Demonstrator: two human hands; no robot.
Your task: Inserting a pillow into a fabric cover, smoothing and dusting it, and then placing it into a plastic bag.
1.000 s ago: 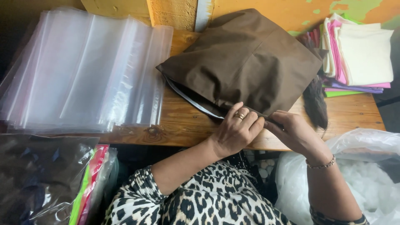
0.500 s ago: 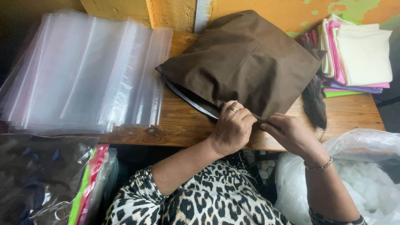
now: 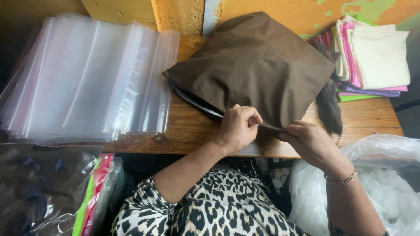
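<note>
Nearest, at lower left: a dark clear-plastic package (image 3: 39, 183) and beside it a sleeve with pink and green edges (image 3: 94, 192). At lower right: a big clear bag of white stuffing (image 3: 385, 183).

At the near edge of the wooden surface (image 3: 192, 131): left hand (image 3: 238, 129), fingers curled tight and pinching the open lower seam of the brown cushion cover (image 3: 258, 65); right hand (image 3: 308, 142), fingers clenched on the same edge just beside it. Cushion cover lying mid-surface, tilted like a diamond, far corner against the yellow wall (image 3: 280, 11).

To the left: a fanned stack of clear flat bags (image 3: 87, 78), rectangular, overlapping. Far right: a pile of folded cloths (image 3: 376, 57), cream on top, pink, purple and green below. Between pile and cover: a dark furry strip (image 3: 330, 109).
</note>
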